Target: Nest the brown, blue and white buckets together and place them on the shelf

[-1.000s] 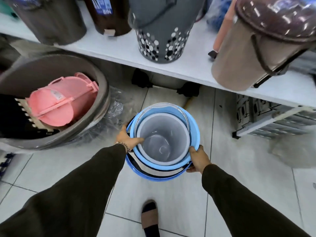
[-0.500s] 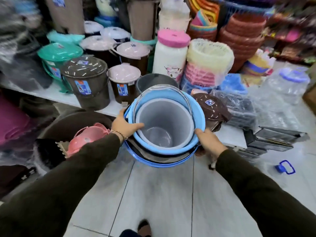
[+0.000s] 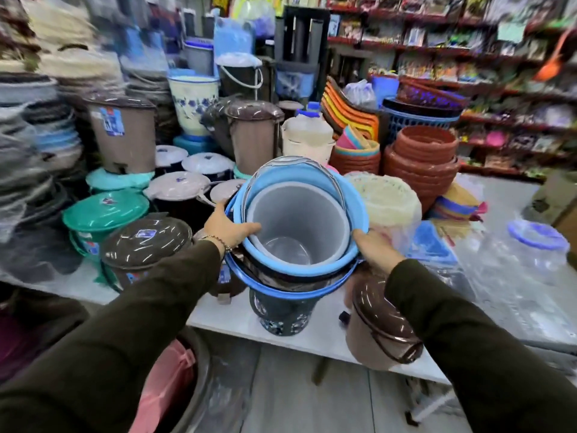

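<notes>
The nested buckets hang in the air above the white shelf (image 3: 312, 326), tilted toward me. The white bucket (image 3: 299, 226) sits innermost, inside the light blue bucket (image 3: 290, 182), which sits in a dark brown bucket (image 3: 281, 278) with a blue rim. My left hand (image 3: 226, 226) grips the stack's left rim, thumb inside. My right hand (image 3: 373, 248) holds the right rim. Metal handles arch over the far edge of the stack.
The shelf is crowded: a dark perforated bin (image 3: 282, 317) right under the stack, brown lidded bins (image 3: 146, 245) (image 3: 382, 335) on both sides, a green lidded bin (image 3: 104, 214), a cream basket (image 3: 385, 201), terracotta pots (image 3: 424, 157) behind. A pink item in a tub (image 3: 168, 382) lies on the floor at lower left.
I have lifted the nested buckets from near the floor to above the shelf. The view has swung upward from the floor to the shelf's goods. Both hands kept their hold.
</notes>
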### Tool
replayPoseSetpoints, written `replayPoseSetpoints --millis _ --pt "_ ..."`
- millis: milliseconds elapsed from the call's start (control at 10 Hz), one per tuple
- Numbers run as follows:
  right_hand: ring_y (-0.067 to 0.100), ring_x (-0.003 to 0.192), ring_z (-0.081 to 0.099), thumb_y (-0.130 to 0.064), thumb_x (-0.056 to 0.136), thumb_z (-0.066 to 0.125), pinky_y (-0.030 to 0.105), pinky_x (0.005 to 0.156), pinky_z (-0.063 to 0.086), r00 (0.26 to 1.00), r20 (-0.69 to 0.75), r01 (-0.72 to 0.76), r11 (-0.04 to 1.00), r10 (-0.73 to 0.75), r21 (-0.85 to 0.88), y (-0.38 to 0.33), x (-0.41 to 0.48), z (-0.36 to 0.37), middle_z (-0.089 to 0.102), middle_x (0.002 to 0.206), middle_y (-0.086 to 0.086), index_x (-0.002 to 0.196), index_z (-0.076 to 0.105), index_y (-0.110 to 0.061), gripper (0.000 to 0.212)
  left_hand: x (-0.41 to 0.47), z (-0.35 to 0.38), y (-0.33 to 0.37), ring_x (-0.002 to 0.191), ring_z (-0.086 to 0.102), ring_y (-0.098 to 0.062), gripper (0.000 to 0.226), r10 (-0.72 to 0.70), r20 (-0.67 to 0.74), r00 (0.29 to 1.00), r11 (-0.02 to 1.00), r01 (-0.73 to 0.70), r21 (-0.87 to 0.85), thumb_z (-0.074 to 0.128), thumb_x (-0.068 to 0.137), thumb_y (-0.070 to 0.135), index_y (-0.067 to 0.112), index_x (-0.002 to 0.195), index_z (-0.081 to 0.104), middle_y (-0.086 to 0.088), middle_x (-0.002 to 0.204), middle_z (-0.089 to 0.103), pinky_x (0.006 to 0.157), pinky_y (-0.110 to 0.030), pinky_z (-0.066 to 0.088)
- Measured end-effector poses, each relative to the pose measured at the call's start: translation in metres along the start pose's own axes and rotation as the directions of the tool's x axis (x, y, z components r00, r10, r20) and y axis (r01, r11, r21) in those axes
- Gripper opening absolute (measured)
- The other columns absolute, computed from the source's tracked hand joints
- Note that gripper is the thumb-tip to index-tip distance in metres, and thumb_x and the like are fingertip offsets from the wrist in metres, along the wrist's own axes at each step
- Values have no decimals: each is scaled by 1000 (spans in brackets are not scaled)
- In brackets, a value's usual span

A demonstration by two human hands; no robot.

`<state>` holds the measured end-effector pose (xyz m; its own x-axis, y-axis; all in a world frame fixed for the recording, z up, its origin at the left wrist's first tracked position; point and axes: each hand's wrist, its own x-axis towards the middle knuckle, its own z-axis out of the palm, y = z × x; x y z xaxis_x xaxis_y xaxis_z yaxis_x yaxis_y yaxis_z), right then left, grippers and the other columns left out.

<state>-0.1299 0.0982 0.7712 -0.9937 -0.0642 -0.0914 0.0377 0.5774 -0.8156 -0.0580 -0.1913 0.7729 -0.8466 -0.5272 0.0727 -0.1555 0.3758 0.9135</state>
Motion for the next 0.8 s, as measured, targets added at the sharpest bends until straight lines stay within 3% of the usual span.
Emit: replayPoseSetpoints --millis 100,200,300,400,600,700,800 --pt "35 94 64 -29 95 41 36 76 50 996 35 -83 996 85 -42 8 32 22 68 111 25 114 65 1 43 33 16 -24 103 59 -20 89 -65 19 998 997 64 33 88 60 23 13 137 45 -10 127 63 88 -24 38" --pt "38 98 68 -38 93 43 37 70 59 960 84 -270 963 268 8 36 72 63 67 113 24 119 61 -1 49 76 45 -69 110 61 -28 86 -180 112 977 982 171 85 89 59 23 13 133 48 -11 126 64 97 -30 45" --pt "42 108 65 -42 93 47 52 87 58 924 103 -374 926 367 55 56 95 89 64 121 27 123 56 0 53 95 66 -97 107 62 -31 84 -258 169 951 963 240 120 88 59 22 13 132 46 -14 124 64 98 -39 48" --pt "44 109 64 -42 93 56 60 93 53 891 113 -450 888 439 94 84 109 116 63 122 27 120 54 -2 48 104 93 -132 110 61 -34 85 -330 218 918 935 286 209 88 61 22 11 132 44 -16 124 63 98 -41 48" --pt "46 121 56 -39 92 57 59 101 47 831 119 -552 832 543 54 120 120 140 55 133 30 130 48 -2 54 112 123 -168 116 57 -38 90 -417 227 880 884 334 328 86 59 24 8 134 39 -21 130 57 103 -44 46" --pt "46 119 57 -35 92 56 61 95 51 811 115 -583 808 573 82 121 119 140 54 132 29 132 47 -4 51 114 127 -171 119 56 -37 96 -446 263 856 860 328 391 84 60 33 11 139 34 -19 134 53 103 -43 45" --pt "41 127 53 -33 97 53 41 105 45 788 46 -615 787 613 53 110 116 131 52 141 26 141 38 2 59 117 131 -172 124 53 -35 102 -582 288 760 758 380 530 81 63 49 9 142 32 -17 140 48 104 -41 45"
